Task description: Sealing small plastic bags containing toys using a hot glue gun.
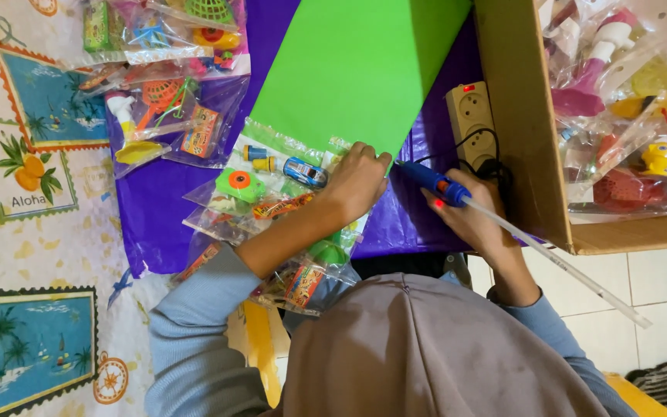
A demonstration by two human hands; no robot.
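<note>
Blue plastic forms the body of the glue gun (435, 182) that the right hand (468, 218) grips, fingers closed around its handle; a small red light glows on it and a long clear glue stick (557, 262) juts out of its back toward the tiled floor (658, 293). Its nozzle points at the lower edge of a green paper sheet (353, 69), just beside the left hand (358, 181). That left hand is curled, fingertips pressed down on the corner of the green sheet where it overlaps a clear toy packet (279, 174) holding a small blue car, a green disc and little yellow and blue pieces. More clear toy packets (303, 282) lie under the left forearm, overlapping one another. All of this rests on a purple sheet (156, 208) spread over the worktop. Behind the right hand a beige power strip (468, 112) with a lit red switch lies on the purple sheet, a black cord coiled at its near end. Right of it stands an open cardboard box (519, 116) filled with more bagged toys. At the far left another pile of toy packets (164, 77) sits at the purple sheet's edge, next to a patterned cloth (32, 193) with palm and fruit prints.
</note>
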